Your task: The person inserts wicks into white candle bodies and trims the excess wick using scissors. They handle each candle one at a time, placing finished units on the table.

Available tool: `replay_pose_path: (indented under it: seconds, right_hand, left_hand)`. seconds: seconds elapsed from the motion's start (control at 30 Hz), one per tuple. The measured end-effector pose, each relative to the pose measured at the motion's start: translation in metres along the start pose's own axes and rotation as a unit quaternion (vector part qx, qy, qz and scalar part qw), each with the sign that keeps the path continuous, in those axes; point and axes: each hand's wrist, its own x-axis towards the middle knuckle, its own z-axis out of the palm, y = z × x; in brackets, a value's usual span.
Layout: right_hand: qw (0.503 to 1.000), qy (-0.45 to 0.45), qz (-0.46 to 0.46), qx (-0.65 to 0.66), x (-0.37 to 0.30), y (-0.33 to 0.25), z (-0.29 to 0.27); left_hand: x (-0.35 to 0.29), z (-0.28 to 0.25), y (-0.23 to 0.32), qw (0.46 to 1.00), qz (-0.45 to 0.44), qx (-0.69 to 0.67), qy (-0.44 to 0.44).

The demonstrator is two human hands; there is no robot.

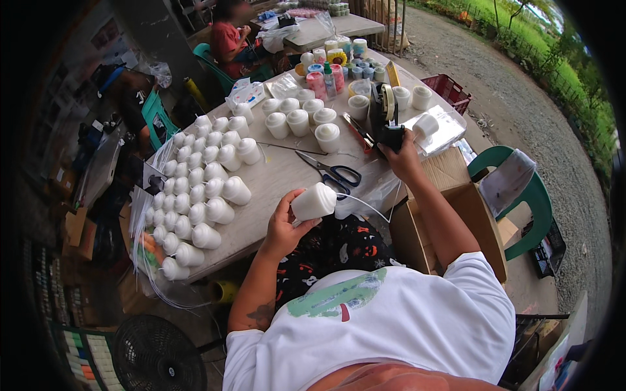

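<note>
In my left hand (285, 225) is a white candle (314, 201), tilted on its side above the table's near edge. A long white wick (365, 205) trails from its swirled end toward the right. My right hand (402, 158) has its fingers closed around the front end of a black tape dispenser (380, 111); whether a piece of tape is between them is hidden. Just beyond the candle lie open scissors with dark blue handles (343, 176). A red-handled tool (359, 130) rests beside the dispenser.
Rows of white candles (195, 186) cover the table's left side, their wicks hanging over the edge. Coloured jars (315, 83) stand at the back. An open cardboard box (450, 215) and a green chair (531, 228) are to my right. A seated person (228, 42) is at far left.
</note>
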Motion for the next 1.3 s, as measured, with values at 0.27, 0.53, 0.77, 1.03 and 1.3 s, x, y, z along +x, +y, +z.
replay_pose_path:
  seconds: [0.27,0.53,0.77,1.03,1.3]
  right_hand:
    - [0.999,-0.006,-0.026,-0.024,0.055,0.012,0.041]
    - [0.997,-0.028,-0.012,-0.070,0.071,-0.004,0.047]
    - [0.873,-0.377,-0.300,-0.072,-0.075,-0.102,0.004]
    - [0.890,-0.307,-0.311,-0.131,-0.093,-0.082,0.020]
    - [0.865,-0.284,-0.394,-0.125,-0.090,-0.092,0.025]
  left_hand:
    - [0.000,0.003,0.002,1.000,-0.026,-0.016,-0.001]
    - [0.017,0.008,0.004,0.997,-0.014,0.074,0.003]
    - [0.020,0.019,0.018,0.986,-0.006,0.163,-0.016]
    - [-0.006,-0.002,0.018,0.992,-0.108,-0.003,-0.072]
    - [-0.002,-0.004,0.016,0.964,0.138,0.228,0.003]
